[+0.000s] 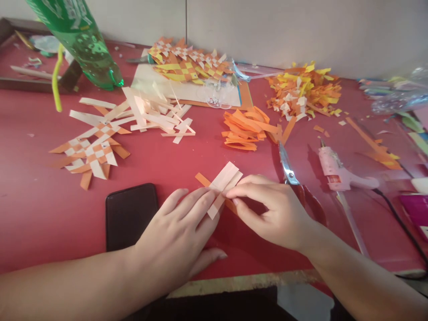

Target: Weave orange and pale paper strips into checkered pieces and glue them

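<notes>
Pale paper strips (226, 175) cross over an orange paper strip (202, 179) on the red table near its front edge. My left hand (187, 223) lies flat over their left side, fingertips pressing on the strips and thumb spread away. From the right, my right hand (267, 203) pinches a pale strip between thumb and forefinger where the strips cross. The fingers partly hide the crossing. Left of it lie woven orange-and-white paper fish (96, 149), beside a pile of pale strips (150, 111). A pile of orange strips (245, 128) sits beyond my hands.
Scissors (289, 167) and a pink glue gun (337, 169) with a black cord lie to the right. A black phone (131, 216) is by my left wrist. A green bottle (83, 44), finished woven pieces (187, 60) and paper scraps (304, 89) stand farther back.
</notes>
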`<action>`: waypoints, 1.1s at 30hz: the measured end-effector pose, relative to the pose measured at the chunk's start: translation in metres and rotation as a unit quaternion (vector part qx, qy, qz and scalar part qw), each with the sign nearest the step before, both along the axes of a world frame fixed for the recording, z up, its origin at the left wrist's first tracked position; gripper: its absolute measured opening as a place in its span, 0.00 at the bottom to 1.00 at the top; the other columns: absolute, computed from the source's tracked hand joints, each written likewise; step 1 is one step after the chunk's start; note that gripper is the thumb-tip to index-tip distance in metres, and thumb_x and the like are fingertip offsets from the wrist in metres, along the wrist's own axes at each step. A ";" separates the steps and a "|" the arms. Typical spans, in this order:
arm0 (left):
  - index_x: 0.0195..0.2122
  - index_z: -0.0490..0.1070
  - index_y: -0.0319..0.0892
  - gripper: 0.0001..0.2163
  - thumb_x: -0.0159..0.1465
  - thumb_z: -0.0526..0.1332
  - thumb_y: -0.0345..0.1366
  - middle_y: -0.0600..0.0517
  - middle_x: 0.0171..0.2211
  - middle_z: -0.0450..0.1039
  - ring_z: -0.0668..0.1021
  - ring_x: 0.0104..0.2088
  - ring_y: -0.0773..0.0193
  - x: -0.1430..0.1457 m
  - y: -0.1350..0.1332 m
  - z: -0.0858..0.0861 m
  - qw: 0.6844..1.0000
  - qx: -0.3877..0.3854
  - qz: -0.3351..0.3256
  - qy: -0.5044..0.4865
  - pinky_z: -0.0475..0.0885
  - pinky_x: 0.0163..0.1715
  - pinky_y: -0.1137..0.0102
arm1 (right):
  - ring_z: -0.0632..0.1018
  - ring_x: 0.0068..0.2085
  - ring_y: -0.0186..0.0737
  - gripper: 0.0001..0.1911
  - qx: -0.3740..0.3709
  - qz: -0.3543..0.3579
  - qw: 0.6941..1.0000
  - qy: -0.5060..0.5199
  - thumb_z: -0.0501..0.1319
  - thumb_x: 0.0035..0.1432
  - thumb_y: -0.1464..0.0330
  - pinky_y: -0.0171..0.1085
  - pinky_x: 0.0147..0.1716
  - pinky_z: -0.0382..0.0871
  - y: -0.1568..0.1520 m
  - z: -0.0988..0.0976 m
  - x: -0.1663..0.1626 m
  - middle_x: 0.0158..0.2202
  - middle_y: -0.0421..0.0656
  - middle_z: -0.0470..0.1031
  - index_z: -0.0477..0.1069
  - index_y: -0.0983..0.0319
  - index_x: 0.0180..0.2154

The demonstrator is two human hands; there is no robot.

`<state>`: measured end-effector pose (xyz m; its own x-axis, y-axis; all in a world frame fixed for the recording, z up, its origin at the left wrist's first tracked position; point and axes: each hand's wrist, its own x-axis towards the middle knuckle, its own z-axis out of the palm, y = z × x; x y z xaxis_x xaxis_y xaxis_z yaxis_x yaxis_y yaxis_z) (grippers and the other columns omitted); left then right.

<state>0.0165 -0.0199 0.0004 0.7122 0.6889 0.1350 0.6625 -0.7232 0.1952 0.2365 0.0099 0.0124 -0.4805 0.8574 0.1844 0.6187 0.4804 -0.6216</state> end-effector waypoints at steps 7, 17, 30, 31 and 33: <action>0.56 0.68 0.48 0.23 0.63 0.62 0.53 0.44 0.61 0.69 0.73 0.58 0.50 -0.003 -0.002 -0.001 0.999 0.022 -0.029 -0.023 0.57 0.56 0.54 | 0.78 0.36 0.37 0.11 0.043 0.043 0.998 -0.019 0.57 0.57 0.78 0.38 0.37 0.72 0.002 -0.003 0.001 0.34 0.41 0.80 0.74 0.59 0.38; 0.60 0.66 0.33 0.32 0.66 0.56 0.57 0.44 0.59 0.72 0.73 0.56 0.52 0.000 0.002 -0.002 1.000 0.015 -0.006 -0.011 0.54 0.58 0.56 | 0.78 0.38 0.37 0.12 0.063 0.069 0.995 -0.024 0.56 0.57 0.79 0.38 0.38 0.72 0.003 -0.001 0.000 0.36 0.42 0.81 0.74 0.60 0.38; 0.56 0.70 0.34 0.30 0.67 0.53 0.57 0.46 0.56 0.75 0.73 0.56 0.54 0.000 -0.001 -0.002 0.999 0.047 -0.006 -0.023 0.54 0.58 0.57 | 0.75 0.35 0.39 0.10 0.149 0.087 0.979 -0.110 0.56 0.57 0.77 0.40 0.35 0.65 -0.004 0.003 -0.001 0.29 0.43 0.77 0.74 0.63 0.29; 0.57 0.70 0.34 0.31 0.67 0.53 0.57 0.46 0.56 0.75 0.74 0.56 0.54 0.000 -0.001 -0.002 0.999 0.047 -0.005 -0.022 0.54 0.58 0.58 | 0.75 0.35 0.38 0.10 0.119 0.083 0.984 -0.102 0.56 0.56 0.77 0.39 0.36 0.66 -0.002 0.005 0.000 0.31 0.43 0.78 0.75 0.62 0.31; 0.58 0.69 0.33 0.31 0.67 0.53 0.57 0.46 0.55 0.75 0.74 0.55 0.54 -0.001 0.000 -0.002 0.999 0.049 -0.006 -0.020 0.53 0.58 0.58 | 0.77 0.36 0.35 0.11 0.048 0.078 0.992 -0.092 0.57 0.57 0.77 0.36 0.37 0.69 0.006 0.010 0.002 0.35 0.41 0.79 0.77 0.60 0.37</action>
